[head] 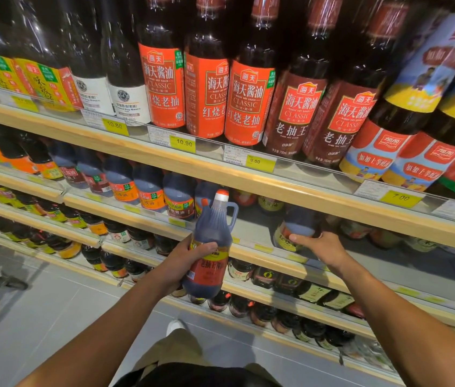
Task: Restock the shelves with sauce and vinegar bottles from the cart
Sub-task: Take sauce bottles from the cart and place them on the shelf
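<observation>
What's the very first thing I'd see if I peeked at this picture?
The tall bottles with bright orange-red labels on the top shelf jump out first. Next comes the dark sauce jug with a handle, held in the left grip in the middle, in front of the shelves. The right grip touches a round bottle on the shelf below.

Glossy plastic jug [211, 247], paper label; matt pale wood shelf edge [220, 174].
</observation>
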`<state>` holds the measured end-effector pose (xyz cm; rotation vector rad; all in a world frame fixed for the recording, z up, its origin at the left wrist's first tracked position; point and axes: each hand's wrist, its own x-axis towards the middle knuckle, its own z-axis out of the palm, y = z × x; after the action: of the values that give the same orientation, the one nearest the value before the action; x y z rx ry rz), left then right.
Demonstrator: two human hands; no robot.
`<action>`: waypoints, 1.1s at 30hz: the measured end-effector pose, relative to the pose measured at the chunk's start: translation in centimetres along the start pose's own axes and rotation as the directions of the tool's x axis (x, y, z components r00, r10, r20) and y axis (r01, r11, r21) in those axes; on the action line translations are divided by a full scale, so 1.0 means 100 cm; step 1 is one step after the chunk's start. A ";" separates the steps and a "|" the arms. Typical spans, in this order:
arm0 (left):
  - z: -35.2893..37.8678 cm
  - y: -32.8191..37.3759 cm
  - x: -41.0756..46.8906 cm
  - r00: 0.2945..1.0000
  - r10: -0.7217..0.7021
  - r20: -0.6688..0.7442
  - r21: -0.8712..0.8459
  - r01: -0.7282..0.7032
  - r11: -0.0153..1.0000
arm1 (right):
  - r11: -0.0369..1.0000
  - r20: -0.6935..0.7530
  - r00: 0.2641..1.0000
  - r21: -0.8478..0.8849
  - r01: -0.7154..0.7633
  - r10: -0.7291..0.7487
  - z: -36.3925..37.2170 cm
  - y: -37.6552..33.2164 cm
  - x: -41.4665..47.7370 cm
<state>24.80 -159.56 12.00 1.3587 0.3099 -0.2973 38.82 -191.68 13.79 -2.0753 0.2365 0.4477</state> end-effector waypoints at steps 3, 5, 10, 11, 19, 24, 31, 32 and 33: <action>0.001 0.000 0.000 1.000 -0.023 -0.002 -0.004 0.023 1.000 | 0.998 0.016 0.999 0.057 0.035 -0.036 0.002 0.000 -0.004; 0.003 -0.001 0.000 1.000 -0.030 -0.003 -0.009 0.030 1.000 | 0.996 0.022 0.997 0.063 0.070 -0.071 0.002 -0.002 -0.008; 0.008 0.000 -0.002 0.999 -0.051 0.013 -0.005 0.051 0.999 | 0.965 -0.195 0.947 0.006 0.262 -0.256 -0.007 0.025 -0.016; 0.011 0.001 -0.003 0.999 -0.050 0.011 -0.006 0.050 0.999 | 0.962 -0.317 0.910 -0.033 0.270 -0.266 -0.010 0.033 -0.020; 0.042 0.007 -0.003 0.992 -0.126 0.008 -0.098 0.127 0.987 | 0.950 0.300 0.902 0.136 0.281 -0.310 0.043 0.007 -0.084; 0.064 0.014 0.005 0.985 -0.169 0.028 -0.194 0.171 0.966 | 0.986 0.511 0.848 0.149 0.074 -0.140 0.072 -0.015 -0.091; 0.061 0.007 0.016 0.994 -0.082 0.072 -0.153 0.093 0.984 | 0.983 0.455 0.874 0.136 0.120 -0.169 0.078 -0.025 -0.080; 0.058 0.005 0.016 0.993 -0.078 0.093 -0.129 0.089 0.988 | 0.983 0.454 0.873 0.130 0.132 -0.177 0.079 -0.022 -0.080; 0.055 0.002 0.016 0.991 -0.074 0.111 -0.098 0.085 0.992 | 0.983 0.447 0.877 0.130 0.132 -0.177 0.080 -0.019 -0.079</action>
<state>26.57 -164.96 12.58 1.2266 0.2864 -0.4141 30.47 -183.94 14.81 -1.8156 -0.1862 0.7932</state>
